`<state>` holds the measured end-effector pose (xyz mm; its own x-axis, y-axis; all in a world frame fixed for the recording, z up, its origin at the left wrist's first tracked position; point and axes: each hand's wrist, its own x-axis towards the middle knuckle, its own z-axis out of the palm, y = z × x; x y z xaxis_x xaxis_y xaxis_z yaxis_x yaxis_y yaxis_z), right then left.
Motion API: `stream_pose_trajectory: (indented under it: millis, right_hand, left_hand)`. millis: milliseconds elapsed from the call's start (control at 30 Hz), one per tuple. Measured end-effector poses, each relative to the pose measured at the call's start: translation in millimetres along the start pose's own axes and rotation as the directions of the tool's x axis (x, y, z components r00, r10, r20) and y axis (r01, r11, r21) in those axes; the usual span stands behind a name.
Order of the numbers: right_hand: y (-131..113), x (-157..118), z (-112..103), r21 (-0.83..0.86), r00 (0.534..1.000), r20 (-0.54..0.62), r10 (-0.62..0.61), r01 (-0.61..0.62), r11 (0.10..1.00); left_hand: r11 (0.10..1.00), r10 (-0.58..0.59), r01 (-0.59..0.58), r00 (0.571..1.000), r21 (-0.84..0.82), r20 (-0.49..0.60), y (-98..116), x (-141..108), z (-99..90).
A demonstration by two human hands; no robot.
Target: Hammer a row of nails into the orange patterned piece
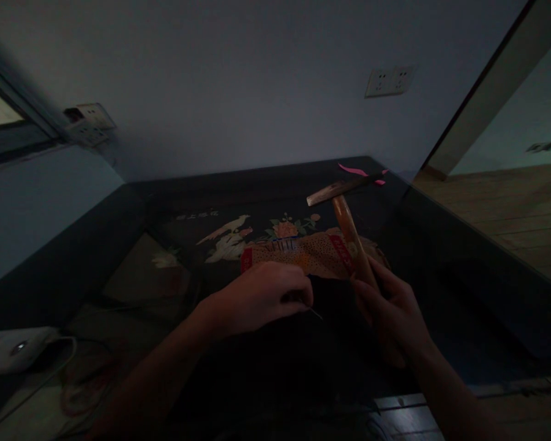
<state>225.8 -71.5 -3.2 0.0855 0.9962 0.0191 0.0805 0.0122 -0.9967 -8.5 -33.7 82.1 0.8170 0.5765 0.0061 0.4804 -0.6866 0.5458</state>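
Note:
My right hand (390, 300) is wrapped round the wooden handle of a hammer (346, 222), whose metal head points up and away from me. Pinched between the fingers of my left hand (275, 294) is a thin metal piece (316, 313), perhaps a nail, with its end sticking out to the right. Beneath both hands lies something black (326, 355), too dark to make out. Just beyond them is a brown speckled packet (319, 252) with red bands, and several thin items rest on it.
The dark table (257, 184) has a printed bird and flowers. A pink strip (356, 171) lies at its back right. On the left is a white power strip (18, 349) with a cable. Wall sockets (389, 81) are above the table.

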Motion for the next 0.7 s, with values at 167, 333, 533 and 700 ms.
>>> stream_pose_trajectory:
  millis: [167,333,533,700]
  right_hand:
    - [-2.7,0.2,0.4,-0.040,1.000,0.002,-0.002,0.003,0.999]
    - [-5.4,-0.2,0.9,-0.034,1.000,-0.008,-0.005,0.005,0.999]
    - [-0.5,-0.1,1.0,-0.002,1.000,-0.010,0.003,-0.003,1.000]
    - [0.9,-0.2,0.1,0.011,1.000,0.009,0.010,-0.010,1.000]
  left_hand:
    - [0.967,-0.034,-0.018,0.979,-0.254,-0.201,-10.3,7.2,-3.8]
    - [0.876,-0.139,-0.054,0.923,-0.479,-0.359,-16.7,12.9,2.4]
    - [0.900,-0.182,-0.004,0.904,-0.435,-0.386,-12.7,13.3,1.0]
    - [0.864,-0.215,-0.063,0.852,-0.499,-0.478,-19.2,17.2,3.0]
